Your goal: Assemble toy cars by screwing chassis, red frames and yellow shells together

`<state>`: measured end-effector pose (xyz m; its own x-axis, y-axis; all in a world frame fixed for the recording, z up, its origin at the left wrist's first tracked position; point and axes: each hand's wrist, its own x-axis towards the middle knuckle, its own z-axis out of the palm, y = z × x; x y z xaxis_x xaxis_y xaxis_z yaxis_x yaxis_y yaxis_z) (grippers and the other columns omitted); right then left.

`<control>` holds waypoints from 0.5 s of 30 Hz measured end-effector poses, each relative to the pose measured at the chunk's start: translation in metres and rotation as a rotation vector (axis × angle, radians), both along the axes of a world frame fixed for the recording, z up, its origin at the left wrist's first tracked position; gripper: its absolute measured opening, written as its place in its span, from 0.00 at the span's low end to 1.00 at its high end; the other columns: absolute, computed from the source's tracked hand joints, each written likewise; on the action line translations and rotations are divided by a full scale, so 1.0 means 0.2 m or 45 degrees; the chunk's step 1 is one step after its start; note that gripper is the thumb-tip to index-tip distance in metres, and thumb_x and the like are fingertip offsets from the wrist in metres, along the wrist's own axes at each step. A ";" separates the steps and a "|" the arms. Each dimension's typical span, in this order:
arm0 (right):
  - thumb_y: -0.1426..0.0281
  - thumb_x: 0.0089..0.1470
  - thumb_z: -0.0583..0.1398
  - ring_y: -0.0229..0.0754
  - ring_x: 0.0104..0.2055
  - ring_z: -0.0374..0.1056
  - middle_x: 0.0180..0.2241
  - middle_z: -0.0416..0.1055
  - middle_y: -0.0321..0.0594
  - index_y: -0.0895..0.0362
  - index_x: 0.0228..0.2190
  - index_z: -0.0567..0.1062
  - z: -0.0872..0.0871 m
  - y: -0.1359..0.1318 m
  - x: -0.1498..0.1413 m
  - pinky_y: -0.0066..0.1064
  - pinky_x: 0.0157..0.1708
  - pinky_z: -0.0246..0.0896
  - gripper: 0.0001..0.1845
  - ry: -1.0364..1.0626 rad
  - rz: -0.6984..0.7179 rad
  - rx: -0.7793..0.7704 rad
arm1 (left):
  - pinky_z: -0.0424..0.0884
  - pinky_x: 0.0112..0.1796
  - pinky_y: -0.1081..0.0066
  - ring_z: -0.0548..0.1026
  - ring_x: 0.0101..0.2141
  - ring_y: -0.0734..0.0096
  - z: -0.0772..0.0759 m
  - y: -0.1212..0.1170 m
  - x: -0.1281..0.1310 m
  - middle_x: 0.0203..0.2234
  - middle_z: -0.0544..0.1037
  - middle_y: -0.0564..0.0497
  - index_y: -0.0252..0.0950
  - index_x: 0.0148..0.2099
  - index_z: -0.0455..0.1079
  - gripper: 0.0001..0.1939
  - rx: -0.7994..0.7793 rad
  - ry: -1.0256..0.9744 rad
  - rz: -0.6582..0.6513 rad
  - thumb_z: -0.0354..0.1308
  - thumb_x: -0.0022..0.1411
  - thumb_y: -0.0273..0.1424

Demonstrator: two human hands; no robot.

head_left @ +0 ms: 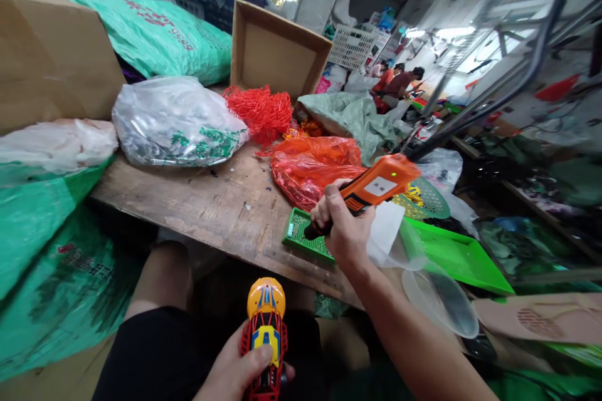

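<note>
My left hand (239, 363) is closed around a toy vehicle (266, 341) with a yellow rounded end, red frame sides and a yellow-and-blue top, low over my lap. The thumb presses on its top. My right hand (345, 219) grips an orange-and-black electric screwdriver (376, 182) with a white label and a small green light. Its black nose points down and left, over a small green perforated tray (301, 232) on the wooden table (188, 194). The tip of the tool cannot be made out clearly.
Behind the tool lie a red plastic bag (315, 163) and a red net (263, 113). A white bag (174, 122) and an open cardboard box (282, 50) stand further back. A larger green tray (461, 257) and a clear tub (439, 301) are right. Several people sit far off.
</note>
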<state>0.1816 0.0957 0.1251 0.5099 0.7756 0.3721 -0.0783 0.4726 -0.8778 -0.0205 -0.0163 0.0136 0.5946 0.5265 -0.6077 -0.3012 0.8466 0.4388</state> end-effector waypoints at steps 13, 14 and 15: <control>0.64 0.63 0.64 0.32 0.15 0.56 0.18 0.58 0.22 0.47 0.38 0.68 0.10 -0.52 -0.27 0.30 0.21 0.61 0.08 -0.209 0.335 -0.230 | 0.74 0.34 0.69 0.81 0.31 0.66 0.02 -0.03 0.10 0.38 0.79 0.47 0.33 0.50 0.69 0.23 0.012 -0.117 0.074 0.71 0.55 0.35; 0.64 0.63 0.63 0.32 0.16 0.57 0.18 0.58 0.22 0.47 0.38 0.67 0.08 -0.54 -0.28 0.30 0.22 0.62 0.08 -0.206 0.362 -0.231 | 0.75 0.34 0.69 0.81 0.31 0.66 0.02 -0.03 0.10 0.38 0.78 0.47 0.33 0.51 0.69 0.23 0.022 -0.130 0.079 0.70 0.56 0.34; 0.64 0.64 0.63 0.33 0.16 0.57 0.19 0.59 0.23 0.47 0.38 0.67 0.06 -0.55 -0.28 0.30 0.22 0.62 0.07 -0.203 0.380 -0.232 | 0.75 0.35 0.68 0.81 0.31 0.67 0.02 -0.03 0.10 0.38 0.78 0.47 0.33 0.51 0.69 0.23 0.026 -0.135 0.087 0.70 0.56 0.34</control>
